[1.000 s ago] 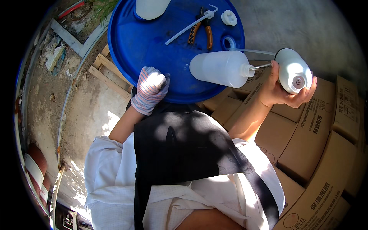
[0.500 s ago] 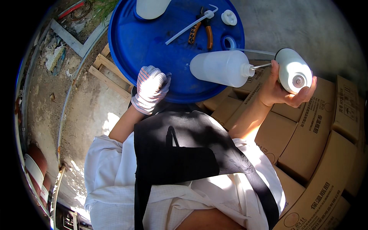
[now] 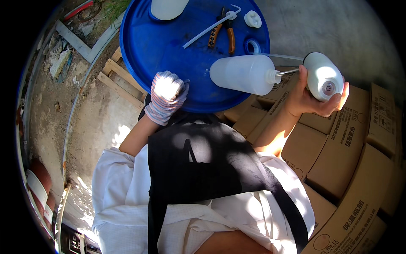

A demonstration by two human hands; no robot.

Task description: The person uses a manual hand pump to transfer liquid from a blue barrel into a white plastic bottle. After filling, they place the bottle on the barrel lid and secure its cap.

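1. Found bare room for a hand across the left half of the blue drum top (image 3: 152,55), from the far bottle (image 3: 168,8) to the gloved left hand (image 3: 169,97).
2. Noted a narrower gap between that hand and the translucent bottle (image 3: 243,75), open toward the near rim.
3. Met the same bottle as the main block on the near right, neck to the right.
4. Saw passage beyond the neck crossed by the metal spout (image 3: 289,73) and, just farther off, by the hose (image 3: 282,56) between drum opening (image 3: 253,45) and white pump (image 3: 325,78) in the right hand (image 3: 305,101).
5. Found the far right crowded by pliers (image 3: 231,39), hooked white tube (image 3: 204,34) and white cap (image 3: 253,19).
6. Saw cartons (image 3: 334,163) packed near right, past the rim.
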